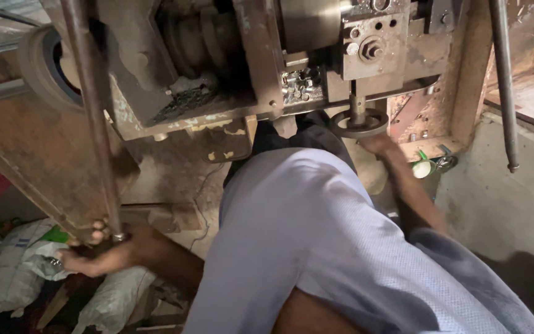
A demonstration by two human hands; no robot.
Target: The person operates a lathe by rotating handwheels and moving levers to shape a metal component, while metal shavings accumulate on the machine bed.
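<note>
Rusty lever (97,124) end in left hand (91,253); right hand (378,145) half-hidden under handwheel (360,122).

The concrete floor (502,204) runs grey and dusty along the right side, with a darker patch near the lower right corner. At the foot of the rusty machine frame (458,93), a small white and green cup-like thing (423,167) lies on the floor beside a bit of metal clutter. To the lower left, white woven sacks (7,272) with blue print lie heaped on the floor, one crumpled pale sack (115,300) just beside them, and a scrap of green (57,235) shows between them. A cracked, stained stretch of floor (186,179) lies under the machine's middle.
</note>
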